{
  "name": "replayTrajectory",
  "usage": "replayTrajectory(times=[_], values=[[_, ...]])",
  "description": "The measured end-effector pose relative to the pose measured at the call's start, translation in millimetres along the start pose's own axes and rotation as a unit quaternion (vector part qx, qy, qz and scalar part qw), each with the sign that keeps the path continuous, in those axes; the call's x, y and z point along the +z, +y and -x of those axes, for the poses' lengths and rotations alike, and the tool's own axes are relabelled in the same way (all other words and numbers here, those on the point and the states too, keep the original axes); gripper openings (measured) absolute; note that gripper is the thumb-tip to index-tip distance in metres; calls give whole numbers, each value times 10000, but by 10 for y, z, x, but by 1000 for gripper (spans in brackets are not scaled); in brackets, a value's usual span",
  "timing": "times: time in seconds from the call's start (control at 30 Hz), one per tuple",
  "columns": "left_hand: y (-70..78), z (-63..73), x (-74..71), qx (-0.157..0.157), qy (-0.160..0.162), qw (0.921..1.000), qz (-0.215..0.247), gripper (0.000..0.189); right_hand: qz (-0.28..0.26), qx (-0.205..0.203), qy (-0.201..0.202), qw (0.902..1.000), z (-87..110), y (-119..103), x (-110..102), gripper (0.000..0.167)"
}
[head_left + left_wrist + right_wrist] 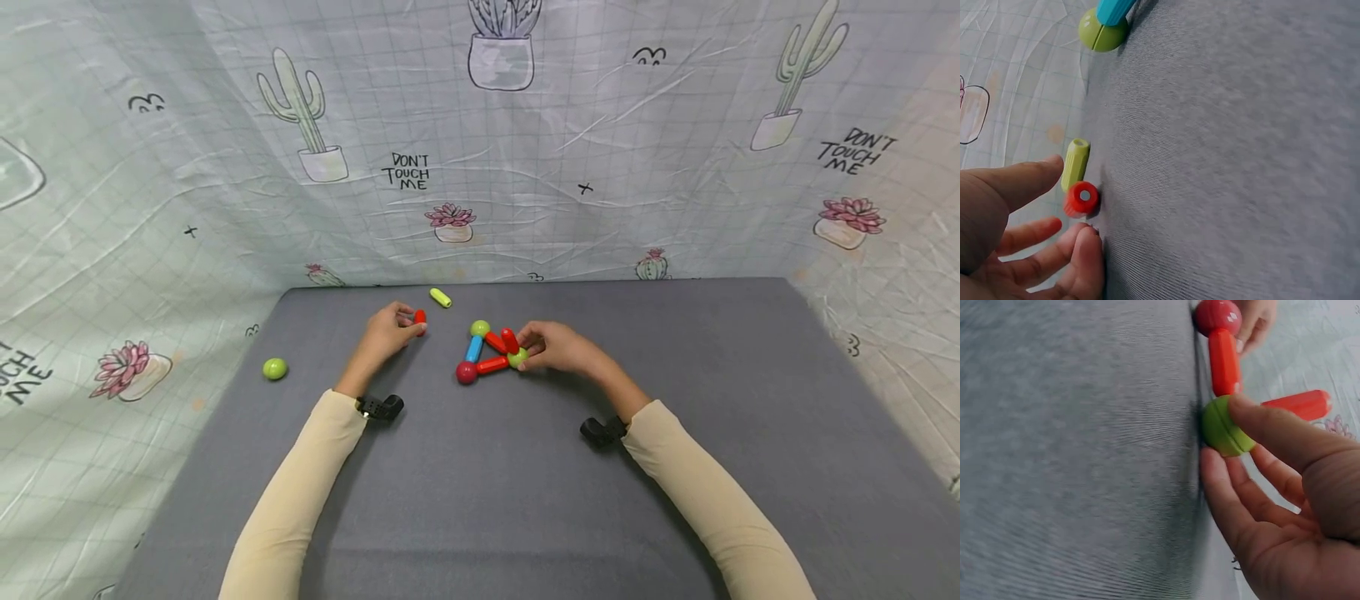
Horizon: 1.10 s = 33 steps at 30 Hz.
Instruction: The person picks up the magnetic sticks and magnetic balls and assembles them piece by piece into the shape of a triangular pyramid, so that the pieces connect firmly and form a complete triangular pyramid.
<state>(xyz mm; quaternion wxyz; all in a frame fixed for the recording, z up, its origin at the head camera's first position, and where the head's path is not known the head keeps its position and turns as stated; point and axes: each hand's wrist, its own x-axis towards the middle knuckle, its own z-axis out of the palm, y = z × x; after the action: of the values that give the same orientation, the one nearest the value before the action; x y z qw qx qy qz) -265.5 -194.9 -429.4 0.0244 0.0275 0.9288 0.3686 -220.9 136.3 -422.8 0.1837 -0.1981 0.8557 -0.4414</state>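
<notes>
My left hand (386, 335) reaches around a loose red rod (421, 322) on the table. In the left wrist view the thumb and the fingers (1088, 250) stand on either side of that rod, with a gap at the thumb. On the right, my right hand (557, 346) pinches a green ball (1225, 428) between thumb and fingers. This ball is one corner of a flat triangle. Two red rods and a blue rod (474, 348) form its sides, with a red ball (467, 372) and another green ball (481, 328) at the other corners. One more red rod (509, 340) rises from the pinched ball.
A loose yellow-green rod (440, 297) lies near the table's back edge. Toward the left edge sits a separate green ball (275, 368). Behind the grey table (480, 483) hangs a printed cloth (570, 142) with cactus drawings.
</notes>
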Motion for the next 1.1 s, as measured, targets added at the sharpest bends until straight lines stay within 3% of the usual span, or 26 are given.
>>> replayTrajectory(times=[0.27, 0.4, 0.53, 0.67, 0.83, 0.93, 1.1], values=[[112, -38, 57, -239, 179, 9975, -647, 45, 119, -157, 351, 9992, 39, 33, 9, 34], [110, -57, 64, -297, 309, 9966, -707, 37, 34, -166, 403, 9990, 35, 54, 14, 33], [98, -57, 50, -157, 255, 9974, -653, 29, 67, -151, 466, 9988, 28, 55, 23, 33], [79, -28, 36, 163, 134, 9988, -439, 26, 67, -107, 496, 9987, 21, 49, 32, 32], [37, 39, 51, 322, 80, 9992, 238, 26, 22, -98, 511, 9986, 15, 47, 43, 32], [25, 70, 88, 361, 82, 9974, 618, 26, 22, -67, 510, 9987, 18, 42, 45, 32], [85, 77, 142, 697, 113, 9933, 910, 26, 70, -43, 505, 9987, 18, 31, 41, 32]])
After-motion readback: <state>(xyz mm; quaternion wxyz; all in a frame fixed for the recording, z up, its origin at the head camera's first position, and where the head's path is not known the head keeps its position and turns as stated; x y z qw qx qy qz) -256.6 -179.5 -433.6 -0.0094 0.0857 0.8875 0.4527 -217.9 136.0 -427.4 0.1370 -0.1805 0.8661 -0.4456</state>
